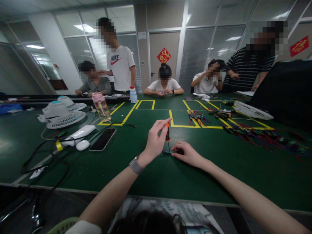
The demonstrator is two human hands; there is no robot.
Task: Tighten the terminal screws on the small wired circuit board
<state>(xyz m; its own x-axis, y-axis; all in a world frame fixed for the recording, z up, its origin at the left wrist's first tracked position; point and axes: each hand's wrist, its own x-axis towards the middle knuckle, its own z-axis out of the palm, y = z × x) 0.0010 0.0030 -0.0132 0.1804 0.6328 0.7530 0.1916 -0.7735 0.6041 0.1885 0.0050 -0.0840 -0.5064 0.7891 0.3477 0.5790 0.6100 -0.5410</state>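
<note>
My left hand [158, 136] is closed around the handle of an orange and black screwdriver [168, 132], which stands nearly upright. Its thin shaft points down to a small green circuit board [168, 152] lying on the green table [136, 182]. The tip meets the board or ends just above it; I cannot tell which. From the right, my right hand [184, 151] pinches the board's edge with its fingertips. A dark piece shows under the right fingers, too hidden to name.
Bundles of wired circuit boards [258, 136] lie at the right, with a smaller bundle [198, 117] farther back. At the left are a phone [103, 139], a white mouse [83, 145], black cables, white fans [64, 115] and a pink bottle [101, 107]. Several people are across the table.
</note>
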